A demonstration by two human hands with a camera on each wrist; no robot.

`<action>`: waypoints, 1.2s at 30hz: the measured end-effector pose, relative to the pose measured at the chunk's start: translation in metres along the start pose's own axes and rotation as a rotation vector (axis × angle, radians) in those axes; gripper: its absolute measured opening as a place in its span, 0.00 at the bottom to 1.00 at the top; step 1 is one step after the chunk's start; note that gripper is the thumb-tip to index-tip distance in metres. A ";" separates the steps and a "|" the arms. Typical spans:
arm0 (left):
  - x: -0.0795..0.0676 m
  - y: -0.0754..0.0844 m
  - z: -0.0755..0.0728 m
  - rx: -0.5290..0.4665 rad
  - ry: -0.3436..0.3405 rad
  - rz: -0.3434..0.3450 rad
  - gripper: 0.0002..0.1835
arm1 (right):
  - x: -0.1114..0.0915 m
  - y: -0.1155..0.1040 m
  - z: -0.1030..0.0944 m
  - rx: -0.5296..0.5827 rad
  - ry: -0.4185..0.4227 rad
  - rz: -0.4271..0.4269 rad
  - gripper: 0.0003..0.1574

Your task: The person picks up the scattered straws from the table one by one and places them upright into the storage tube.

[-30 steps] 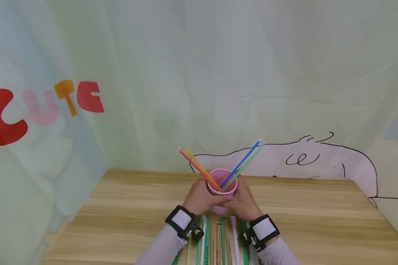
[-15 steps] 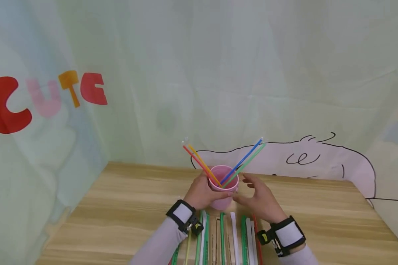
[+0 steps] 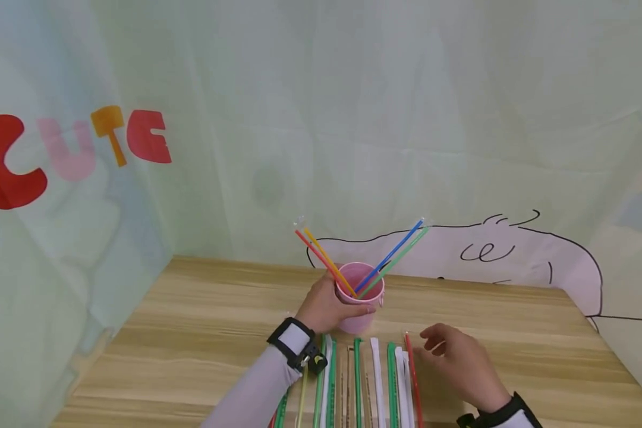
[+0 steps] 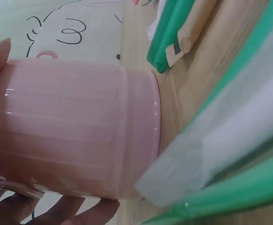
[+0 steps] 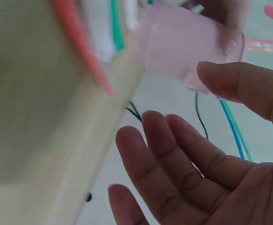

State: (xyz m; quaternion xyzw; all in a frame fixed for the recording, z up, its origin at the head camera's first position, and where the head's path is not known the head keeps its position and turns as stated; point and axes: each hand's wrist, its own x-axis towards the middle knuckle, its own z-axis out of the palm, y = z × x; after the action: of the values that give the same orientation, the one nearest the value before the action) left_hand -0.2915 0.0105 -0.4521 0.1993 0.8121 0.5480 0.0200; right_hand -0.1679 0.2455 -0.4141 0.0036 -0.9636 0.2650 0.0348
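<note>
My left hand [image 3: 321, 306] grips a pink plastic cup [image 3: 356, 324] round its side, thumb across the front near the rim. In the left wrist view the fingers curl round the ribbed cup [image 4: 66, 126]. Red, orange, blue and green straws lean out of it, the red and orange straws [image 3: 321, 257] to the left, the blue straw [image 3: 401, 245] and green straw [image 3: 406, 252] to the right. My right hand [image 3: 462, 362] is apart from the cup, holding nothing, fingers loosely bent. It hovers just right of a red straw [image 3: 414, 380] on the table.
A row of wrapped straws lies on the wooden table [image 3: 513, 333] in front of the cup: green, white, brown and a yellow straw [image 3: 302, 395]. A cloth backdrop [image 3: 353, 119] with a cartoon drawing and coloured letters hangs behind the table.
My right hand has let go of the cup and moved right and toward me, beside the red straw. The left hand keeps holding the cup.
</note>
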 end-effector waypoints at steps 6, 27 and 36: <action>-0.001 0.001 -0.001 -0.003 0.002 -0.013 0.49 | -0.016 0.008 0.013 -0.070 -0.068 0.081 0.11; 0.001 -0.001 0.001 0.014 -0.004 -0.006 0.48 | -0.032 0.015 0.040 -0.133 -0.225 0.162 0.12; -0.001 -0.001 0.000 0.010 0.006 0.021 0.48 | -0.026 0.016 0.035 -0.131 -0.279 0.220 0.10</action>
State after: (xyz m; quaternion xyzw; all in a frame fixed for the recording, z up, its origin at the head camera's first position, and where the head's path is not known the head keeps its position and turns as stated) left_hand -0.2914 0.0097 -0.4534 0.2064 0.8127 0.5448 0.0107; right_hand -0.1441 0.2414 -0.4543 -0.0673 -0.9688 0.2009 -0.1283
